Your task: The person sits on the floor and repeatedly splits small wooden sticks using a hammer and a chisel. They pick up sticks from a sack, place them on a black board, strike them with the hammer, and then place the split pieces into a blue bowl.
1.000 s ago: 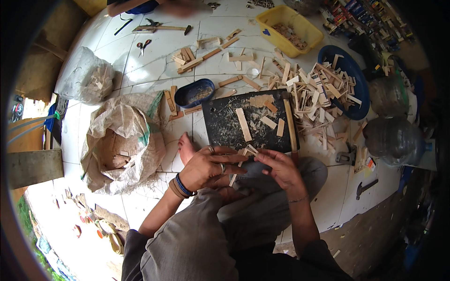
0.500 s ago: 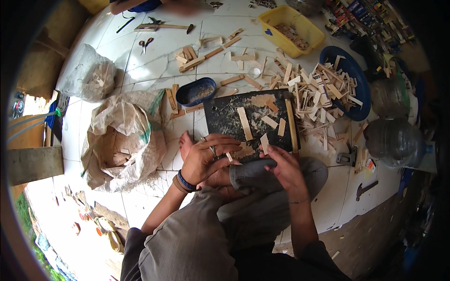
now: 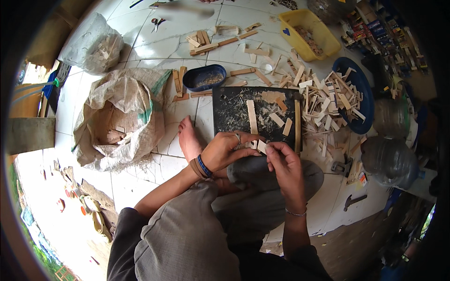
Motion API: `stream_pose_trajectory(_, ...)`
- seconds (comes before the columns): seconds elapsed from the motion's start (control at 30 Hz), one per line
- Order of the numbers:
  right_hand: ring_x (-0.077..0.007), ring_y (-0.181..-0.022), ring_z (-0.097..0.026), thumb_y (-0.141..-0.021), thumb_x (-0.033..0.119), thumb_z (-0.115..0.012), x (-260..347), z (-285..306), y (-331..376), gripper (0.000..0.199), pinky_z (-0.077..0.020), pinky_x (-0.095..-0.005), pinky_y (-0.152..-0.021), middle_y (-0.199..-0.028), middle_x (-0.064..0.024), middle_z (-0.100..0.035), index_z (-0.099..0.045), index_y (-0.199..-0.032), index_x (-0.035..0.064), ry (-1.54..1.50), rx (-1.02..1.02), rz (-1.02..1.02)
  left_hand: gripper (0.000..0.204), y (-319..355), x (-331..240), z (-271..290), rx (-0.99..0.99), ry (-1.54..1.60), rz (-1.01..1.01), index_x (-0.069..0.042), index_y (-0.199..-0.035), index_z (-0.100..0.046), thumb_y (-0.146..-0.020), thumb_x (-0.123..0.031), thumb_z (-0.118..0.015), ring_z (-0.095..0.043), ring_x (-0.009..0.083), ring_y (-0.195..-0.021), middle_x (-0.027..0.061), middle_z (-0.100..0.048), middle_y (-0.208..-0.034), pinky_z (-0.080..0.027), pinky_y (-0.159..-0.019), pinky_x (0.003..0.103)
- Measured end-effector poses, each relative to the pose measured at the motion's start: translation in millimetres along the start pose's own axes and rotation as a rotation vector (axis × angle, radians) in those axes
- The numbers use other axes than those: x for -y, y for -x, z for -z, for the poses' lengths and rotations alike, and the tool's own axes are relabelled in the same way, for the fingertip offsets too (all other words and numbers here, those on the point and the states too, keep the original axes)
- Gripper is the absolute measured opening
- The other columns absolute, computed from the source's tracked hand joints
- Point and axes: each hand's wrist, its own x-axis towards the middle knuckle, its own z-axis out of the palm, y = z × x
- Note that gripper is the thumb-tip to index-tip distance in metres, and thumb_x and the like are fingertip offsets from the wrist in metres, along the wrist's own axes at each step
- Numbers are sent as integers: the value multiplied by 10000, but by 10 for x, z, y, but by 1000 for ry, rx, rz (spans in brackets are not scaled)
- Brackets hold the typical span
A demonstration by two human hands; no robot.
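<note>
My left hand point(image 3: 225, 151) pinches a small pale wood piece point(image 3: 251, 144) between thumb and fingers. Right beside it, my right hand point(image 3: 284, 164) grips another small flat wood piece point(image 3: 262, 146); the two pieces meet or nearly meet, and I cannot tell which. Both hands are over the near edge of a dark, scuffed board point(image 3: 229, 117) sprinkled with sawdust. On that board lie a long pale strip point(image 3: 252, 117), two short wood pieces point(image 3: 277, 120) and a browner piece point(image 3: 281, 104).
A big heap of wood pieces point(image 3: 318, 105) spills from a blue basin point(image 3: 368, 93). Beyond are a yellow tub point(image 3: 328, 47) and a blue oval dish point(image 3: 194, 86). An open woven sack point(image 3: 89, 126) stands left; a stapler point(image 3: 341, 167) and hammer point(image 3: 355, 201) lie right.
My hands have come together, bringing the two wood pieces from apart to side by side. The view has shifted, and the person at the far side shows less.
</note>
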Motion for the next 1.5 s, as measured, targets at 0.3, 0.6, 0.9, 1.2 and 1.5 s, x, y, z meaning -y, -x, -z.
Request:
stream_pose_trajectory(0.3, -25, -692, -478, -1042, 193, -668, -25, -20, -38, 189, -386, -195, -627, -791, 52, -584, -703, -1093, 14, 6, 12, -37, 395, 12, 51, -46, 1, 52, -46, -45, -1275, -696, -897, -130, -773, -720, 357, -1014, 161, -738, -1136, -569, -885, 418)
stream_pose_trajectory(0.6, -12, -732, -508, -1026, 200, -691, 45, -93, 7, 241, -408, -178, -660, -811, 51, -617, -751, -1170, 16, 127, -40, 58, 419, 21, 82, -47, 22, 33, -56, -62, -1318, -673, -914, -139, -750, -695, 377, -1090, 150, -728, -1222, -563, -932, 442)
stream_pose_trajectory(0.9, -22, -742, -510, -1021, 197, -695, 64, -100, 29, 254, -404, -190, -663, -812, 49, -608, -749, -1172, 1, 198, -60, 93, 428, 14, 130, -84, -14, 72, -84, -60, -1299, -677, -913, -224, -761, -703, 395, -1016, 180, -734, -1101, -562, -869, 447)
stream_pose_trajectory(1.2, -26, -743, -520, -1014, 200, -704, 88, -128, 36, 247, -410, -197, -664, -802, 52, -611, -760, -1168, 14, 193, -62, 116, 444, -7, 121, 60, 28, 89, -76, -82, -1307, -683, -898, -227, -777, -700, 380, -1048, 171, -737, -1146, -559, -901, 446)
stream_pose_trajectory(1.5, -54, -834, -594, -1012, 195, -711, 6, -80, 38, 244, -483, -232, -744, -955, -11, -727, -749, -1155, 2, 215, -49, 134, 496, -107, 167, 366, 124, -87, -131, -66, -1294, -695, -854, -252, -830, -684, 343, -1113, 150, -722, -1234, -515, -988, 439)
